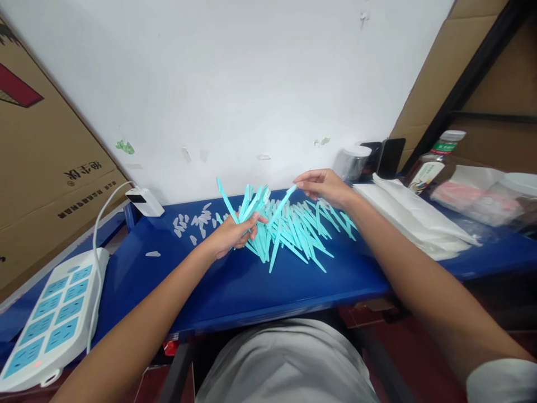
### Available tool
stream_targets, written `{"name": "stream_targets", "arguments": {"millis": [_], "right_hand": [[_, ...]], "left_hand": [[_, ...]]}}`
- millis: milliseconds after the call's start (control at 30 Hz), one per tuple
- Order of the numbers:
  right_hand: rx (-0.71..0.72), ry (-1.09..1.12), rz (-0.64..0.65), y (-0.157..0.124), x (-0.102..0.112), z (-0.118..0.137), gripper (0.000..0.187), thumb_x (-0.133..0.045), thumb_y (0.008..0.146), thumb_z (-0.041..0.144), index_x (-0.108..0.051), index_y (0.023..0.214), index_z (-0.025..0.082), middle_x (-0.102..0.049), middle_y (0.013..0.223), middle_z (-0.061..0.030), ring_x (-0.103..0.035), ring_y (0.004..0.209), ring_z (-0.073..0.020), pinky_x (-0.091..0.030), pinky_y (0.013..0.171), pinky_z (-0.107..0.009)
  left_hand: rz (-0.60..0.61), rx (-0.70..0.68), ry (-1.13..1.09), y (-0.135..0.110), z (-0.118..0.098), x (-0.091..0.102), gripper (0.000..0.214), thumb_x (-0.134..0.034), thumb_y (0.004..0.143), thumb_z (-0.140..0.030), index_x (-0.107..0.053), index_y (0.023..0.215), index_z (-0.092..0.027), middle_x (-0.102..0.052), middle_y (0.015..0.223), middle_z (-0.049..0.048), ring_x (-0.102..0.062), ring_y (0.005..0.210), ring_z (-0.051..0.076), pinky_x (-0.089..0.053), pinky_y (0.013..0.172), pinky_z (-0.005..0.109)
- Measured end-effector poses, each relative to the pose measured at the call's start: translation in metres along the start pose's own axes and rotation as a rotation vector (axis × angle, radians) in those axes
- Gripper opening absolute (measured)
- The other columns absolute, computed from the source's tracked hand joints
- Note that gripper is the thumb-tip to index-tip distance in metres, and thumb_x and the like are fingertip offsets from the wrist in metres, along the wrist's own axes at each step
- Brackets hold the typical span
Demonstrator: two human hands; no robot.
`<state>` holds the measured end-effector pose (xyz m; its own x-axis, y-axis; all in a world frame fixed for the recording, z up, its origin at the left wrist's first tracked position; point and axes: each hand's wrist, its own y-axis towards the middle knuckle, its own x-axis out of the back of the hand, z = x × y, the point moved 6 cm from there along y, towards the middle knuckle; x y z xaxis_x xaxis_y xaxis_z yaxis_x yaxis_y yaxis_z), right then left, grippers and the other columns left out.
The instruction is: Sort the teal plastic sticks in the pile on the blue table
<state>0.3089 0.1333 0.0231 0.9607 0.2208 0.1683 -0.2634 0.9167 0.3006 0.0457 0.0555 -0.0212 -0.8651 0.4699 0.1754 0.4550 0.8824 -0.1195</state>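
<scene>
My left hand [235,234] is closed around a bunch of turquoise eyebrow razors [251,202], their blade ends fanned upward. One razor leans out of the bunch to the left. My right hand [325,186] pinches the upper end of a single turquoise razor [282,205], which slants down toward the left hand's fingers. Under and between the hands lies a pile of loose razors [300,232] on the blue table [235,291]. Small clear plastic caps [201,219] are scattered left of the left hand. The left palm is hidden.
At left are a white power strip [54,313] and a small white device [145,201] with a cable. White bags [413,215], a bottle [436,159] and a lidded jar [354,162] stand at right. A white wall [251,84] closes off the back.
</scene>
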Motion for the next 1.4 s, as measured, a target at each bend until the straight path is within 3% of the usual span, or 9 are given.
{"name": "stream_targets", "arguments": {"millis": [200,367,500,667,833,933,1033,1267,1400], "right_hand": [[-0.065,-0.271,0.057,0.006,0.002,-0.027,0.043,-0.083,0.082,0.046,-0.081,0.113,0.016,-0.079,0.090,-0.0087,-0.063,0.059,-0.0156,-0.045,0.047,-0.027],[-0.038,-0.943,-0.187,0.014,0.055,-0.041,0.023,-0.069,0.093,0.033,-0.083,0.102,0.016,-0.081,0.104,-0.0113,-0.073,0.086,-0.0239,-0.054,0.077,-0.032],[-0.259,-1.208,-0.124,0.016,0.089,-0.062,0.025,-0.074,0.089,0.034,-0.084,0.103,0.016,-0.081,0.104,-0.0133,-0.073,0.095,-0.0269,-0.052,0.080,-0.032],[-0.342,-1.171,0.007,0.014,0.084,-0.076,0.024,-0.081,0.084,0.038,-0.083,0.098,0.018,-0.082,0.094,-0.0087,-0.072,0.081,-0.0218,-0.049,0.069,-0.028],[-0.369,-1.127,0.061,0.016,0.079,-0.080,0.012,-0.077,0.088,0.027,-0.081,0.089,0.016,-0.081,0.088,-0.0087,-0.071,0.075,-0.0199,-0.048,0.066,-0.027],[-0.343,-1.100,0.036,0.017,0.078,-0.076,0.011,-0.074,0.092,0.024,-0.078,0.089,0.014,-0.081,0.091,-0.0111,-0.071,0.079,-0.0212,-0.048,0.070,-0.028],[-0.267,-1.058,-0.027,0.017,0.072,-0.063,0.016,-0.064,0.100,0.025,-0.073,0.105,0.013,-0.081,0.101,-0.0117,-0.070,0.088,-0.0198,-0.048,0.076,-0.028],[-0.041,-0.384,-0.004,0.006,0.015,-0.016,0.033,-0.073,0.094,0.046,-0.073,0.096,0.013,-0.073,0.079,-0.0066,-0.053,0.058,-0.0103,-0.038,0.053,-0.024],[-0.049,-0.159,0.132,-0.003,-0.018,-0.005,0.049,-0.081,0.083,0.058,-0.080,0.106,0.015,-0.076,0.086,-0.0082,-0.051,0.057,-0.0098,-0.035,0.046,-0.023]], "left_hand": [[0.020,-0.004,0.000,-0.001,0.002,0.003,0.058,-0.063,0.094,-0.068,-0.072,0.122,-0.018,-0.052,0.067,-0.0024,-0.025,0.046,0.007,-0.022,0.044,0.024],[0.029,-0.024,0.030,-0.002,-0.002,0.000,0.057,-0.063,0.096,-0.064,-0.071,0.127,-0.017,-0.055,0.066,-0.0012,-0.027,0.046,0.007,-0.023,0.045,0.024],[0.031,-0.016,0.035,-0.002,-0.003,-0.001,0.060,-0.064,0.095,-0.064,-0.070,0.129,-0.015,-0.059,0.066,0.0000,-0.028,0.045,0.007,-0.023,0.044,0.024],[0.013,-0.008,0.043,-0.002,-0.002,-0.001,0.061,-0.066,0.093,-0.065,-0.069,0.125,-0.013,-0.061,0.066,0.0002,-0.027,0.043,0.006,-0.021,0.043,0.023],[0.006,-0.014,0.078,-0.002,-0.002,-0.002,0.056,-0.065,0.093,-0.068,-0.069,0.082,-0.013,-0.040,0.046,-0.0059,-0.026,0.042,0.007,-0.024,0.045,0.025],[0.024,-0.030,0.106,-0.002,-0.005,-0.003,0.062,-0.059,0.096,-0.070,-0.062,0.066,-0.016,-0.029,0.042,-0.0073,-0.025,0.041,0.007,-0.027,0.046,0.025],[0.008,-0.012,0.075,-0.003,-0.005,-0.002,0.059,-0.059,0.096,-0.070,-0.063,0.072,-0.016,-0.031,0.044,-0.0075,-0.025,0.042,0.007,-0.026,0.045,0.024],[0.004,-0.003,0.010,-0.001,-0.001,0.000,0.052,-0.068,0.093,-0.064,-0.060,0.075,-0.016,-0.060,0.065,0.0033,-0.029,0.041,0.004,-0.022,0.043,0.023],[-0.021,-0.008,0.017,0.001,0.002,0.004,0.054,-0.066,0.094,-0.065,-0.061,0.071,-0.016,-0.052,0.055,0.0000,-0.027,0.040,0.005,-0.022,0.042,0.024]]}}
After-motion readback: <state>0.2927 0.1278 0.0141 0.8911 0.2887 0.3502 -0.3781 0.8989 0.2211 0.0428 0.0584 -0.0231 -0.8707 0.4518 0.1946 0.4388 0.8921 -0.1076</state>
